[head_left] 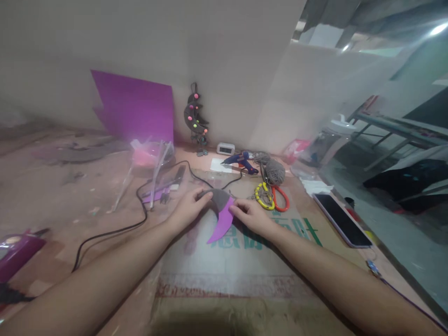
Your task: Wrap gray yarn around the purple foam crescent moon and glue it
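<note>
A crescent-shaped cutout is held between both hands above the printed sheet. Its lower horn is a purple crescent piece (224, 225); the upper part is a grey covering (221, 198), whether felt or wound yarn I cannot tell. My left hand (192, 205) pinches the grey end at the upper left, thumb on top. On the opposite side, the thumb and fingers of my right hand (250, 214) grip the purple edge near where it meets the grey. Just beyond my right hand lie scissors with yellow and red handles (265, 196) and a ball of grey yarn (274, 171).
At the back are a blue glue gun (241, 160), a small white clock (226, 149) and a hanging crescent decoration with coloured balls (193, 116). Purple sheet (140, 109) leans on the wall. A phone (343, 220) lies right; a black cable (115, 227) crosses the left side.
</note>
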Available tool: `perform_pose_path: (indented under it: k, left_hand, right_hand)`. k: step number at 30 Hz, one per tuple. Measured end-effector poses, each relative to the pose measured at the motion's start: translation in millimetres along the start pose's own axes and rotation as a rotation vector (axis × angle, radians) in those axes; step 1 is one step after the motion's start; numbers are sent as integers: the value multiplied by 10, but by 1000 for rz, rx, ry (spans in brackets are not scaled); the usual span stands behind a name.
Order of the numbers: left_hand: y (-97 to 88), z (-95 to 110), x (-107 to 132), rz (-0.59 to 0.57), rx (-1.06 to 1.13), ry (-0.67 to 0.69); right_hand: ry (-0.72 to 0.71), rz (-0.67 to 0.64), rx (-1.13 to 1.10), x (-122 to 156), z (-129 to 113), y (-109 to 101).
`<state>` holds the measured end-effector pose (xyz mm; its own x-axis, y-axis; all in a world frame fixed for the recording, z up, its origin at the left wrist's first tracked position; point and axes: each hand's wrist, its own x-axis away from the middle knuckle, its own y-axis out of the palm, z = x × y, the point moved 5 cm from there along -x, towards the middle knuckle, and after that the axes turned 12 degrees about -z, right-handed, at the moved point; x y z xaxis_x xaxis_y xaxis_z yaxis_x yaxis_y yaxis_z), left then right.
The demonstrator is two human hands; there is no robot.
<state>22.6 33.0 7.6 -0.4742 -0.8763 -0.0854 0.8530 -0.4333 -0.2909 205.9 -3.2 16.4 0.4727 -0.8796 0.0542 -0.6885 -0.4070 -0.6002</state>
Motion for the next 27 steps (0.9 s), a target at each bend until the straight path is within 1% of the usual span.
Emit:
perform_pose_path:
  k: [4, 6, 8, 12, 14, 17, 21, 24, 27]
  left_hand:
    - [15, -1, 14, -30, 41, -51]
    - [25, -20, 15, -45, 61, -83]
    - [31, -37, 16, -52, 43, -100]
    - [38, -53, 21, -62, -5, -98]
    - [33, -40, 24, -59, -41, -79]
    - [20, -16, 28, -63, -40, -64]
    - [-7, 9, 32, -61, -14, -62]
    - [-21, 28, 39, -52, -2, -33]
    - [-20, 32, 48, -52, -13, -37]
  right_hand:
    - [21, -98, -36, -32, 48, -41]
    - [26, -117, -82, -16, 58, -59]
    - [18, -96, -80, 16, 50, -77]
    - [-5, -53, 22, 57, 23, -81]
    - [0, -66, -4, 53, 28, -64]
    - [26, -89, -82, 47, 33, -33]
    - [58, -73, -163, 73, 25, -7]
    - [70, -73, -167, 82, 25, 8]
    - [83, -81, -167, 71, 33, 6]
